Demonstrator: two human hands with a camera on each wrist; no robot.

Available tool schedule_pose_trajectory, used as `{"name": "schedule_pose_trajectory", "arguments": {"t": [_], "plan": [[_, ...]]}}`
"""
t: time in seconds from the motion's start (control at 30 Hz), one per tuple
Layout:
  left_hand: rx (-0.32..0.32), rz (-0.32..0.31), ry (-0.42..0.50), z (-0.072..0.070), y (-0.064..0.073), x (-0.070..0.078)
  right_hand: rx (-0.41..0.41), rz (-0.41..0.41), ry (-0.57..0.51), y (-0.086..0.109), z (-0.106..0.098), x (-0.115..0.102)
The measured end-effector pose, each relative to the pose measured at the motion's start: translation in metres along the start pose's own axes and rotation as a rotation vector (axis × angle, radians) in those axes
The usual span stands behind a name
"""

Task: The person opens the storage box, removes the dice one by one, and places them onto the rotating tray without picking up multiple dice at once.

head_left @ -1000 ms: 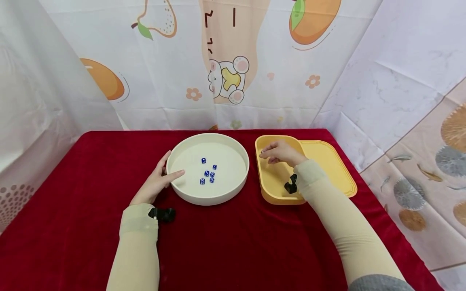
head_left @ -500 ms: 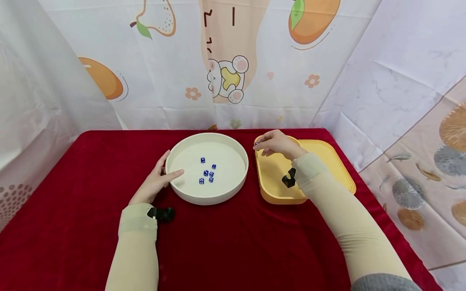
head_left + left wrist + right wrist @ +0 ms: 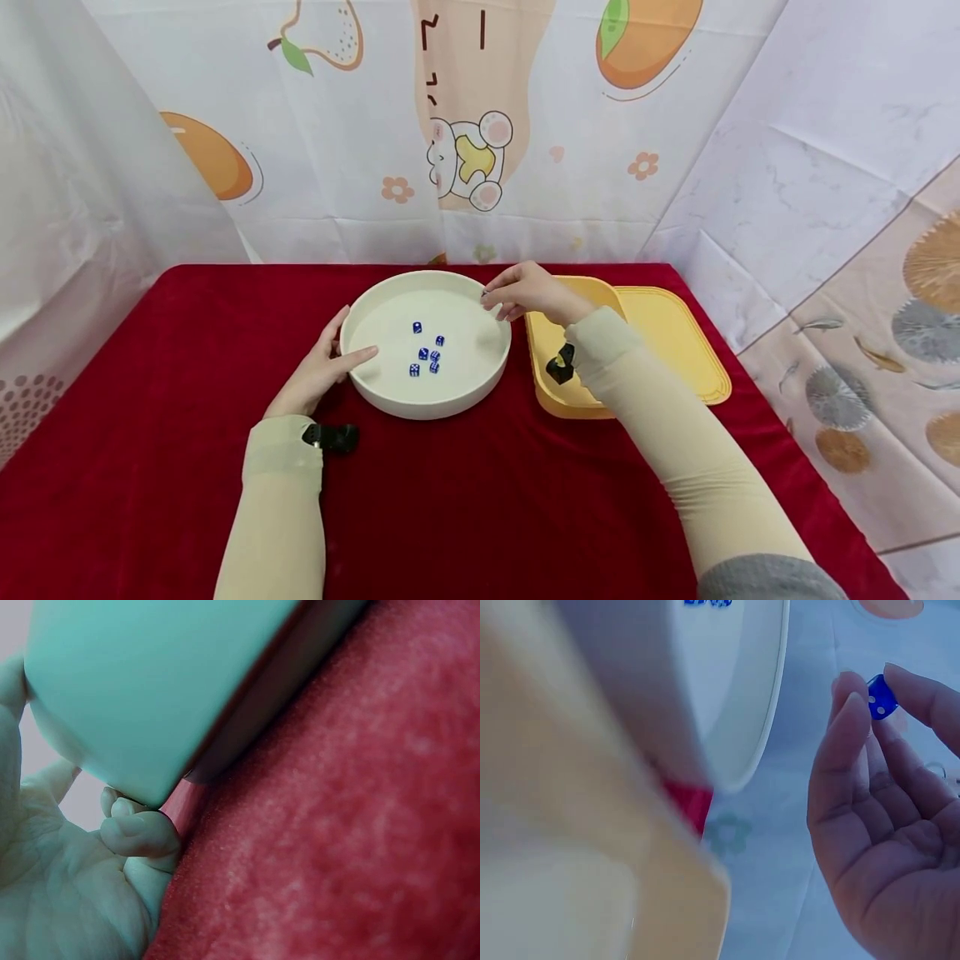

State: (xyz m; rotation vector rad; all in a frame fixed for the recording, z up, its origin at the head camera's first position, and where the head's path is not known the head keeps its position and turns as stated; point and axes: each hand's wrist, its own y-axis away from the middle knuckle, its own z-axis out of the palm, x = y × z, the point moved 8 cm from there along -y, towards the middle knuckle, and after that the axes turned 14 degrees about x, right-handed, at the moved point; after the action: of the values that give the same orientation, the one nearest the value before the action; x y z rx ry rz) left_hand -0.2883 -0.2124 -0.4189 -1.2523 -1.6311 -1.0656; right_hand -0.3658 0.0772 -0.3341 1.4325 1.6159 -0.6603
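My left hand grips the near-left wall of a round white tray, thumb over the rim and fingers outside. In the left wrist view, bent fingers touch the tray's lower edge. Several blue dice with white pips lie inside, left of its middle. My right hand is above the tray's right rim. A blue die is pinched between thumb and fingertips there, plain in the right wrist view. Below that wrist sits a yellow rectangular box, its inside partly hidden by the arm.
A flat yellow lid lies right of the box, partly behind it. Red cloth covers the table. A white printed curtain hangs behind the table's back edge, with more hanging cloth at both sides.
My right hand has risen out of the yellow box with the blue die and moved left to the tray's right rim. The left hand and the tray have stayed in place.
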Motion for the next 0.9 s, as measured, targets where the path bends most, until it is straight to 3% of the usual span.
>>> {"name": "schedule_pose_trajectory", "arguments": {"t": [0.13, 0.27, 0.53, 0.73, 0.9], "plan": [[0.008, 0.011, 0.0, -0.001, -0.011, -0.013, -0.025, -0.023, -0.012, -0.003, 0.017, -0.01], [0.011, 0.019, 0.002, 0.0, -0.014, -0.016, -0.042, -0.032, -0.019, -0.005, 0.033, -0.014], [0.005, 0.015, 0.003, 0.0, -0.008, -0.009, -0.052, -0.026, -0.034, -0.008, 0.062, -0.013], [-0.004, 0.001, 0.022, 0.0, 0.001, 0.003, -0.008, 0.0, -0.034, -0.011, 0.079, -0.006], [0.002, 0.013, 0.018, 0.0, -0.005, -0.005, 0.009, 0.017, -0.023, -0.012, 0.088, 0.0]]}}
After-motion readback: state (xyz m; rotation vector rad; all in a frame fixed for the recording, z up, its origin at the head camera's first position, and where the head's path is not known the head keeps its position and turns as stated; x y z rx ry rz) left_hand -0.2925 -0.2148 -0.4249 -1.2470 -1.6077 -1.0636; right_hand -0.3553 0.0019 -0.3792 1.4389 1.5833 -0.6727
